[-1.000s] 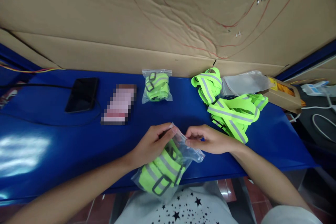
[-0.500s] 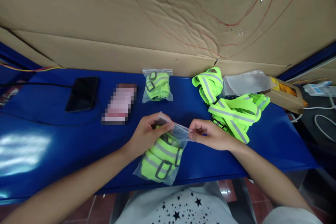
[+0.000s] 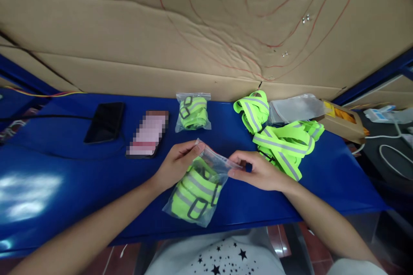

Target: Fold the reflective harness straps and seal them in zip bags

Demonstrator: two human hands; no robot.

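A clear zip bag (image 3: 197, 195) with a folded neon-green reflective strap and black buckles inside lies near the table's front edge, its top edge raised toward the wall. My left hand (image 3: 177, 163) pinches the bag's upper left corner between thumb and fingers. At the opposite end of the zip strip, my right hand (image 3: 256, 169) has its thumb and fingers around the bag's right corner. Behind them lies another bagged strap (image 3: 193, 111). To the right are a loose rolled strap (image 3: 253, 109) and a larger heap of green straps (image 3: 287, 142).
On the blue table (image 3: 138, 197), a black device (image 3: 105, 122) with a cable and a phone (image 3: 148, 133) lie left. Clear bags (image 3: 295, 108) and an open cardboard box (image 3: 343, 122) are at back right. Brown cardboard (image 3: 129, 25) rises behind.
The view has tilted up slightly. My left thumb has moved toward the bag's left corner, and my right fingers have loosened and spread a little at the right corner.
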